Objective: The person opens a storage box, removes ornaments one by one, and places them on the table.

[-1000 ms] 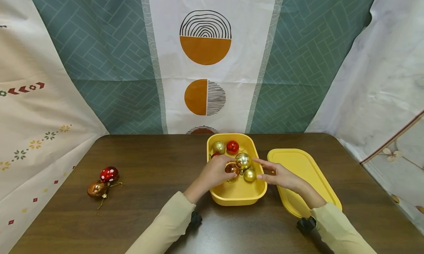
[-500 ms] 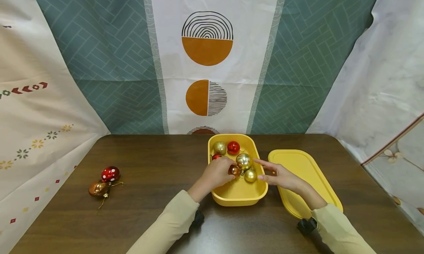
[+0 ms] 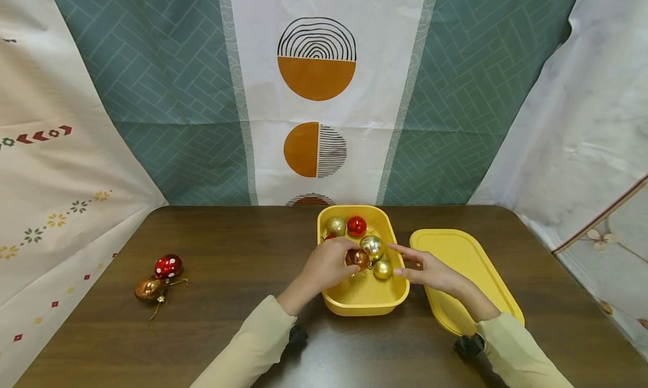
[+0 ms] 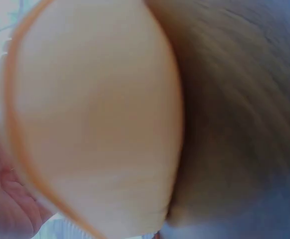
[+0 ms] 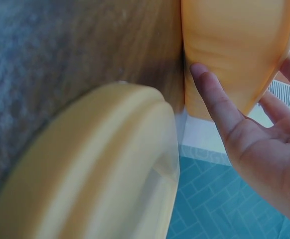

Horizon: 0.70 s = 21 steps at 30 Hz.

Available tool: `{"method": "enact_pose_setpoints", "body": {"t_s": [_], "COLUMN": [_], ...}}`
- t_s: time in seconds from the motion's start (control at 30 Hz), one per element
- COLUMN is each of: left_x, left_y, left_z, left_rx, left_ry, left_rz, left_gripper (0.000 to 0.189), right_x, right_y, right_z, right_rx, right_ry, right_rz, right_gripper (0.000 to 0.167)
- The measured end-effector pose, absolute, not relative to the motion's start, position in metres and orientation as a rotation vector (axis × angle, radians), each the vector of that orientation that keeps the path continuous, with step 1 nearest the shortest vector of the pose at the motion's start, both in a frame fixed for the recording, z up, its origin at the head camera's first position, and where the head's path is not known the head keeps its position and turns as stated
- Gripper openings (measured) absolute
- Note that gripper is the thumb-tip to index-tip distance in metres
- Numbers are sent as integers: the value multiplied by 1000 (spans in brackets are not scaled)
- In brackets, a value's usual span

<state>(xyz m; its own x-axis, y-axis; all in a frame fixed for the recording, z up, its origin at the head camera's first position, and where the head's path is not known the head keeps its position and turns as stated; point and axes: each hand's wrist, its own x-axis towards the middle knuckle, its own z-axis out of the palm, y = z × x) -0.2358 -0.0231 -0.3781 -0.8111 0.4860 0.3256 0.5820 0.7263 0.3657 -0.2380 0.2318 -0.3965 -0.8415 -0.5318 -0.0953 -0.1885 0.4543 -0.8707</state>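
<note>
A yellow plastic box [image 3: 374, 301], its lid off, stands on the table. Inside are several Christmas baubles: a glittery gold one [image 3: 336, 226], a red one [image 3: 356, 226], a large shiny gold one [image 3: 373, 246] and a small gold one [image 3: 382, 269]. Another red bauble is mostly hidden. My left hand [image 3: 329, 265] reaches over the box's left side and holds a copper bauble [image 3: 359, 258] between thumb and fingers. My right hand [image 3: 429, 270] holds the right rim, thumb against the outer wall and fingers over the edge. The left wrist view shows mainly the box wall [image 4: 100, 109], hiding the bauble.
The yellow lid [image 3: 473, 275] lies right of the box, partly under the right forearm. On the table [image 3: 228, 253] at the left, a red polka-dot bauble [image 3: 168, 266] and a copper bauble [image 3: 149, 288] lie together with gold strings. Curtains hang behind the table's far edge.
The copper bauble in my left hand shifted slightly right, then a little back up and left within the box. My right hand has stayed on the rim.
</note>
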Motion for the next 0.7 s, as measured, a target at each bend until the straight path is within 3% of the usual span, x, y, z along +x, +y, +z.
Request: {"method": "enact_pose_setpoints", "body": {"t_s": [0.3,0.7], "left_x": [-218,-202], "left_y": [-56,-130], "left_z": [-357,-357], "left_rx": [-743,-565], "left_ry": [-2607,-2439], "left_rz": [-952,-957], "left_gripper": [37,40], "right_x": [-238,-238], "right_y": [232,232], "right_z": [-396,-396], "right_rx": [-602,-602], "right_ry": [2359,2340], "right_rz": [-1332,-1347], "right_gripper": [62,63]}}
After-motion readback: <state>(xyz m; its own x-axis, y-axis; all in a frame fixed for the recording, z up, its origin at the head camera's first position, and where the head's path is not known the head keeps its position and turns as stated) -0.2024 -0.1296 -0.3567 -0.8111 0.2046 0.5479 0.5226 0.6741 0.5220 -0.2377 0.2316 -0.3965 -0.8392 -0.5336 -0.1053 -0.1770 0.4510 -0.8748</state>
